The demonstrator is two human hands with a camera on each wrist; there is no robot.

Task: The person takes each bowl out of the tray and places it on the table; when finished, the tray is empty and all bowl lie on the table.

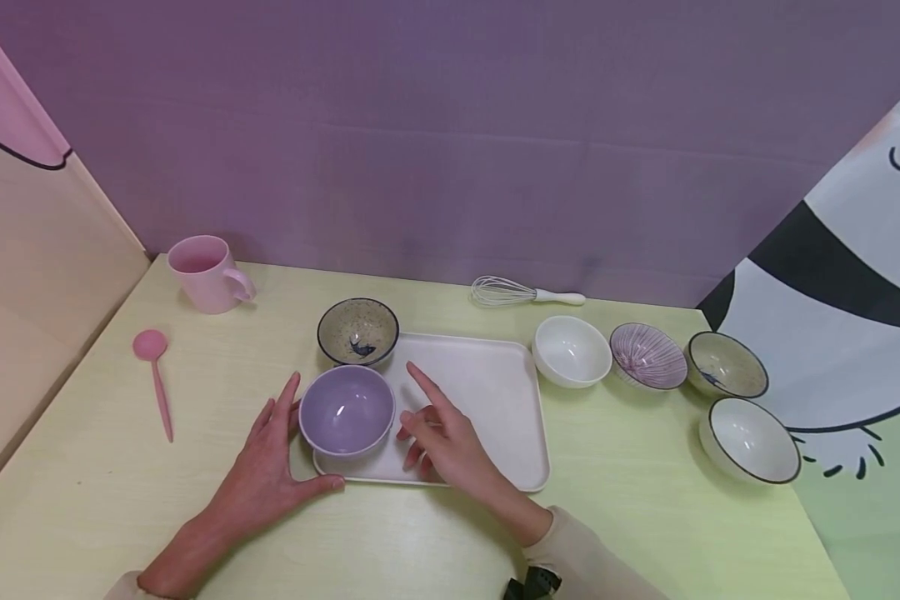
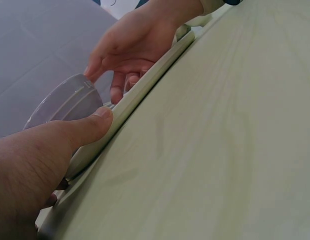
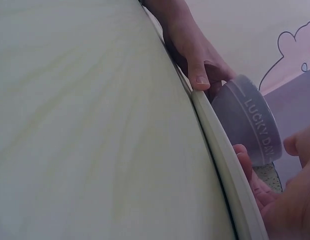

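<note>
A purple bowl (image 1: 347,412) stands upright on the left part of a white rectangular tray (image 1: 474,408). Raised lettering marks its outer wall in the right wrist view. My left hand (image 1: 273,458) lies along the bowl's left side with fingers spread, the thumb at the tray's front rim. To the bowl's right, my right hand (image 1: 450,437) hovers over the tray, its index finger extended and the others loosely bent, holding nothing. Just behind the purple bowl sits a speckled bowl (image 1: 357,327) with a dark rim and a blue motif, overlapping the tray's back left corner.
Right of the tray stand a white bowl (image 1: 572,352), a purple-striped bowl (image 1: 648,357), another speckled bowl (image 1: 727,364) and a dark-rimmed white bowl (image 1: 750,440). A whisk (image 1: 525,293) lies at the back. On the left are a pink mug (image 1: 206,279) and a pink spoon (image 1: 153,367).
</note>
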